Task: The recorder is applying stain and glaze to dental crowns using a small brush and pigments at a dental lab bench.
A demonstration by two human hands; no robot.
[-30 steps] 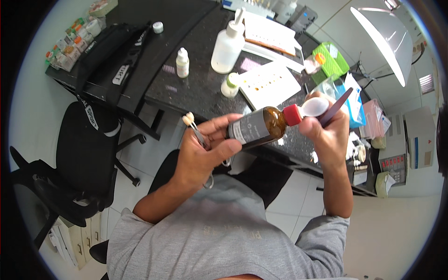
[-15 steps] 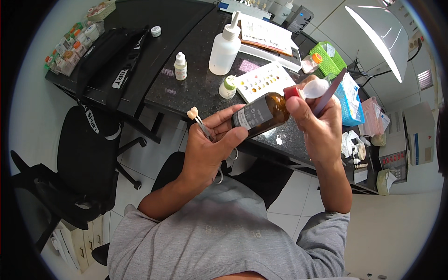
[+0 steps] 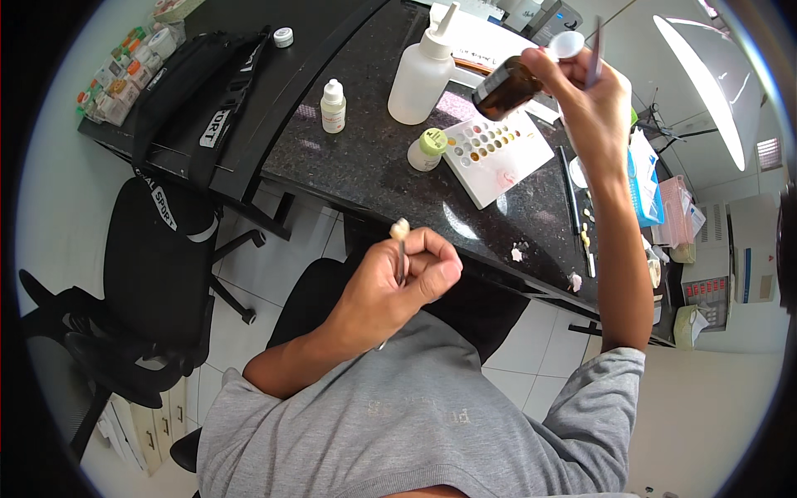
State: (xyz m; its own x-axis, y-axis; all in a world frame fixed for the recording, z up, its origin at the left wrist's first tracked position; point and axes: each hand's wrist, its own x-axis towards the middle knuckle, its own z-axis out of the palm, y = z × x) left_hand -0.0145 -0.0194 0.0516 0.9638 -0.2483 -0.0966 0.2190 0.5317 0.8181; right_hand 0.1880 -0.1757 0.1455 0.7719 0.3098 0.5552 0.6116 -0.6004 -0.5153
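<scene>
My left hand (image 3: 382,295) is closed around slim metal forceps (image 3: 402,259) with a small tooth-coloured piece (image 3: 400,228) at the tip. My right hand (image 3: 596,112) is raised over the bench, gripping a tilted brown bottle (image 3: 498,90) along with a white round cap or cup (image 3: 568,44) and a thin purple tool (image 3: 594,54). The bottle hangs above a white palette (image 3: 496,187) with rows of coloured wells. Beside the palette stand a green-lidded jar (image 3: 425,153) and a translucent squeeze bottle (image 3: 412,87). A small dropper bottle (image 3: 333,112) stands farther left.
The dark stone bench (image 3: 324,174) bears scraps and pen-like tools (image 3: 571,191). Black straps (image 3: 199,116) and small boxes (image 3: 120,91) lie left, above an office chair (image 3: 145,274). Blue (image 3: 647,199) and pink baskets (image 3: 677,207) are right, under a lamp (image 3: 697,87).
My right hand has carried the brown bottle up and away from my left hand to above the palette. My left hand has released the bottle, curled its fingers and still holds the forceps.
</scene>
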